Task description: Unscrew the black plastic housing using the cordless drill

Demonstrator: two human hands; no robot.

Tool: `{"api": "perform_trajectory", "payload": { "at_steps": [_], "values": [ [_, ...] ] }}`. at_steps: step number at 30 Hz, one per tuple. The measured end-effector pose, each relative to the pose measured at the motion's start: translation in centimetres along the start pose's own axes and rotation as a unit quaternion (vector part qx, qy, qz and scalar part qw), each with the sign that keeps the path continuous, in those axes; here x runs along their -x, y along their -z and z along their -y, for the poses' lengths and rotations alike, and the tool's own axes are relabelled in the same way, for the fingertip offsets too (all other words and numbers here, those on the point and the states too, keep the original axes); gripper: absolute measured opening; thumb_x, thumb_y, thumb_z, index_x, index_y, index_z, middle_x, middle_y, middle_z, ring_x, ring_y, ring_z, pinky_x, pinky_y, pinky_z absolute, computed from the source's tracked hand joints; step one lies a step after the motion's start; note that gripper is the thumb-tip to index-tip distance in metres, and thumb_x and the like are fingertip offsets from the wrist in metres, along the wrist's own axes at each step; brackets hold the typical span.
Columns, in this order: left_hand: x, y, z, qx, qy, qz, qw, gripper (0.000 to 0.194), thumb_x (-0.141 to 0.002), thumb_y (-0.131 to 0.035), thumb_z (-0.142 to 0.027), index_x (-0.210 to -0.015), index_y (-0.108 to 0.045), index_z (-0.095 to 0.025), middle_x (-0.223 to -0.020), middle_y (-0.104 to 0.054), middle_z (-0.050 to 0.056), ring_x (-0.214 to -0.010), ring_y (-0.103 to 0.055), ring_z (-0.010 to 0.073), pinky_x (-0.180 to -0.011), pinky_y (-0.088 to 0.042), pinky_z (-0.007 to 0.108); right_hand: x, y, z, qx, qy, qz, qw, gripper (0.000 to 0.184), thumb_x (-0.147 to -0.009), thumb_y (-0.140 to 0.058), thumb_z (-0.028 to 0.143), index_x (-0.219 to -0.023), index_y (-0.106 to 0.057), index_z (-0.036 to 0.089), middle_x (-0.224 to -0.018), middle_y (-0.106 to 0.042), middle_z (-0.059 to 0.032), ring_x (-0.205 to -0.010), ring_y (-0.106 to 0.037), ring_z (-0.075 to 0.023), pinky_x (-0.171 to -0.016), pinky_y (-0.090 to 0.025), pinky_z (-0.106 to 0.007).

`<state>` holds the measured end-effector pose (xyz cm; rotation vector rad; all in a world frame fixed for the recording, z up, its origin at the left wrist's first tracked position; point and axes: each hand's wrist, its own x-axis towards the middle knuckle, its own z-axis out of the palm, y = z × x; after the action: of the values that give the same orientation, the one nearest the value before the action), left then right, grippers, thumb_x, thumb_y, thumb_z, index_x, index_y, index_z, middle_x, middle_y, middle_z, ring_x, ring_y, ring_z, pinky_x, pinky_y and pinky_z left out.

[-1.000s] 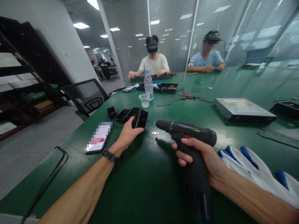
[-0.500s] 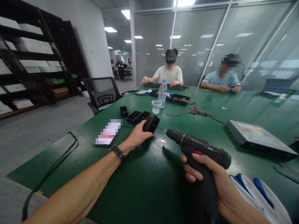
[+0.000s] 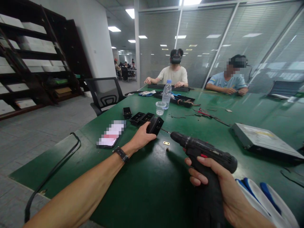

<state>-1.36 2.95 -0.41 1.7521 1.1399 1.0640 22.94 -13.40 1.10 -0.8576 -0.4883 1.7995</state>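
Note:
My left hand (image 3: 143, 135) is closed around a small black plastic box (image 3: 156, 126), tilted so its open side faces right. In my right hand (image 3: 211, 177) is a black cordless drill (image 3: 204, 150), its long thin bit pointing left at the box. The bit's tip reaches the box's open side; whether it touches a screw inside I cannot tell. Similar black boxes (image 3: 137, 118) lie just beyond my left hand. A small brass plate with two holes (image 3: 166, 143) and a small dark piece (image 3: 167, 149) rest on the table below the bit.
On the green table (image 3: 142, 190) are a phone (image 3: 111, 134), a plastic cup (image 3: 161, 108), a water bottle (image 3: 167, 95), a metal-cased device (image 3: 266, 142), white-and-blue gloves (image 3: 266, 199) and loose wires (image 3: 206, 113). Two people sit across the table. A black strap (image 3: 52, 177) hangs over the left edge.
The whole view has shifted slightly to the right. Both hands, the black box and the drill keep nearly the same position relative to each other.

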Motion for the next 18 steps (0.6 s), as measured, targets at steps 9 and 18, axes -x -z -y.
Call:
{"api": "perform_trajectory", "payload": {
  "at_steps": [9, 18],
  "values": [
    [-0.35, 0.11, 0.33, -0.024, -0.005, -0.008, 1.0, 0.051, -0.072, -0.074, -0.025, -0.121, -0.065, -0.014, -0.106, -0.071, 0.006, -0.097, -0.065, 0.0251, -0.085, -0.051, 0.037, -0.05, -0.42, -0.45, 0.051, 0.033, -0.009, 0.998, 0.028, -0.09, -0.068, 0.035, -0.087, -0.078, 0.009, -0.049, -0.053, -0.0012, -0.05, -0.058, -0.0145, -0.054, -0.043, -0.023],
    [-0.46, 0.17, 0.56, -0.026, -0.007, -0.003, 1.0, 0.05, -0.074, -0.074, -0.027, -0.122, -0.065, -0.015, -0.107, -0.071, 0.007, -0.098, -0.066, 0.0258, -0.086, -0.051, 0.038, 0.18, -0.7, -0.31, 0.053, 0.024, -0.009, 0.998, 0.028, -0.087, -0.07, 0.037, -0.087, -0.078, 0.01, -0.05, -0.054, -0.0005, -0.052, -0.061, -0.0153, -0.053, -0.042, -0.022]
  ]
}}
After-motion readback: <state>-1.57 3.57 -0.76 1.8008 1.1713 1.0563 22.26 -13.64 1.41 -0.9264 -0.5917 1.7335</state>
